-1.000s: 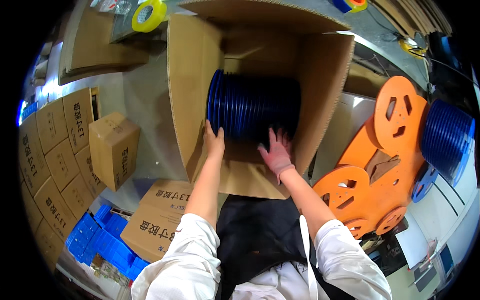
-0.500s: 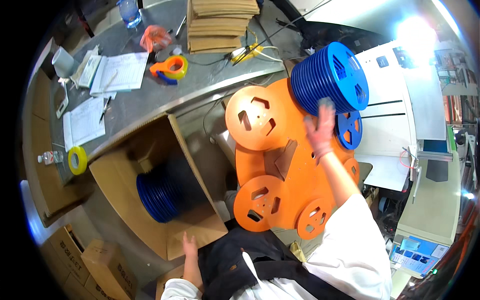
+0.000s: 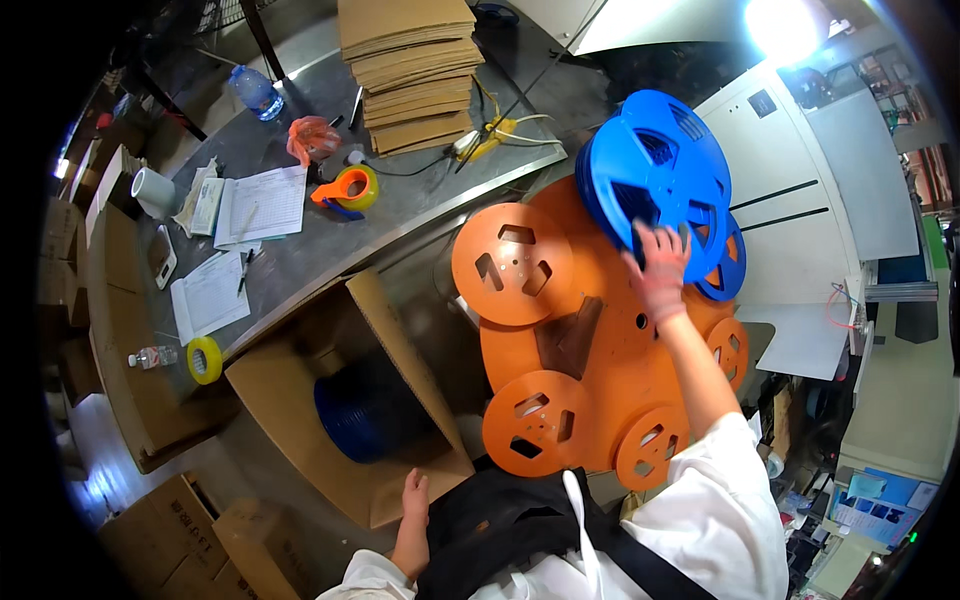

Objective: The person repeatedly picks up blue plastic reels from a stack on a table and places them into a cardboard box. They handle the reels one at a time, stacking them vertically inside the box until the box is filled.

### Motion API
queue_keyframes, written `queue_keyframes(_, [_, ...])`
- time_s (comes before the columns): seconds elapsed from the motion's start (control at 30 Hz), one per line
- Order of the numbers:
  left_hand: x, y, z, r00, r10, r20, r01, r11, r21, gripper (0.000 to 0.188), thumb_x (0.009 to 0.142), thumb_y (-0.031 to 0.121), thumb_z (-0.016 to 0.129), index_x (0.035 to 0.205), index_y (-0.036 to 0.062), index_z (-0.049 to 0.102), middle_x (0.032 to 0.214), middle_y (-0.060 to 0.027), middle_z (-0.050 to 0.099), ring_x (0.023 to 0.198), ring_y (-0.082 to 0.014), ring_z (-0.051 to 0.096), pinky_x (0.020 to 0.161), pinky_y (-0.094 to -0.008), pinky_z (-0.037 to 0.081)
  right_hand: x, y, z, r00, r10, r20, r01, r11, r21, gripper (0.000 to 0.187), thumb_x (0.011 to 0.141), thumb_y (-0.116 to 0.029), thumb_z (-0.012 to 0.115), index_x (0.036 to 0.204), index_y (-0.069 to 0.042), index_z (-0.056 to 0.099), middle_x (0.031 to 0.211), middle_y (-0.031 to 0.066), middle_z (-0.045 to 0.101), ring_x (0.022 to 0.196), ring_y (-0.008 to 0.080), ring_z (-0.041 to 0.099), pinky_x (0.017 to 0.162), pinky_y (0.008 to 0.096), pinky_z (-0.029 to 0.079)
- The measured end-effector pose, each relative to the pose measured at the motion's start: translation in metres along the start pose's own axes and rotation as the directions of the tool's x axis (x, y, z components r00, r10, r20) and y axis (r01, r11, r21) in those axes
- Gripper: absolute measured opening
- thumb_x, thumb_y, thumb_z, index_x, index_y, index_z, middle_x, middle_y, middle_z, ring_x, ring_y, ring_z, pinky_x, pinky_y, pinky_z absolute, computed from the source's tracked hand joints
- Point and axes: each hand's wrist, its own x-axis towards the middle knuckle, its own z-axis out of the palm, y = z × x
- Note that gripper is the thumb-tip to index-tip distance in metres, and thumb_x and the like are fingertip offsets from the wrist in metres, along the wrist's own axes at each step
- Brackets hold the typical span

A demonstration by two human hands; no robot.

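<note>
My right hand [image 3: 660,272], reddish with greyish fingertips, has its fingers over the lower rim of a blue plastic reel [image 3: 625,195] with cut-out openings. That reel overlaps other blue reels [image 3: 690,130] on the large orange stand [image 3: 625,345]; exactly how the fingers grip is partly hidden. Low in front of me, my left hand [image 3: 415,497] is held beside the near edge of an open cardboard box [image 3: 290,440]. Its fingers are stretched out, holding nothing. Inside the box lies a stack of dark blue reels [image 3: 350,420].
Orange discs [image 3: 512,265] ring the stand, with a brown piece [image 3: 570,340] between them. The grey table [image 3: 330,205] carries stacked cardboard [image 3: 415,80], papers [image 3: 260,205], a tape dispenser [image 3: 348,190] and a yellow tape roll [image 3: 205,360]. A white cabinet [image 3: 775,170] stands at right.
My view has shifted. The blue reels, a neat stack before, now show their faces fanned and offset, with my right hand at the lower rim. My left hand stays near the box edge.
</note>
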Motion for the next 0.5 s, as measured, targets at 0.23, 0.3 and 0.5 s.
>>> queue_keyframes(0.23, [0.012, 0.001, -0.026, 0.975, 0.193, 0.112, -0.195, 0.981, 0.009, 0.048, 0.094, 0.016, 0.052, 0.138, 0.0001, 0.04, 0.141, -0.0157, 0.044, 0.13, -0.0247, 0.041, 0.108, -0.0328, 0.032, -0.109, -0.093, -0.145, 0.893, 0.437, 0.105, -0.135, 0.038, 0.99, 0.035, 0.086, -0.017, 0.059, 0.115, 0.002, 0.056, 0.107, 0.0127, 0.06, 0.097, 0.0272, 0.058, 0.096, 0.0401, 0.043])
queue_keyframes(0.3, [0.015, -0.008, -0.046, 0.978, 0.161, 0.133, -0.168, 0.985, 0.038, 0.049, 0.094, 0.017, 0.053, 0.138, -0.0002, 0.04, 0.14, -0.016, 0.045, 0.129, -0.0237, 0.043, 0.107, -0.0321, 0.033, -0.115, -0.12, -0.173, 0.967, 0.242, -0.078, -0.116, 0.693, 0.712, 0.034, 0.098, -0.021, 0.047, 0.121, 0.002, 0.051, 0.117, 0.0108, 0.06, 0.105, 0.025, 0.061, 0.093, 0.0365, 0.048])
queue_keyframes(0.5, [-0.036, 0.022, -0.113, 0.98, 0.192, 0.047, -0.187, 0.978, -0.096, 0.044, 0.095, 0.018, 0.053, 0.136, 0.0049, 0.045, 0.128, -0.0109, 0.054, 0.118, -0.0178, 0.05, 0.098, -0.0273, 0.038, -0.202, -0.178, -0.123, 0.866, 0.048, 0.498, -0.098, -0.96, 0.263, 0.039, 0.099, -0.024, 0.045, 0.13, -0.001, 0.046, 0.119, 0.0131, 0.061, 0.118, 0.0308, 0.054, 0.104, 0.0445, 0.043])
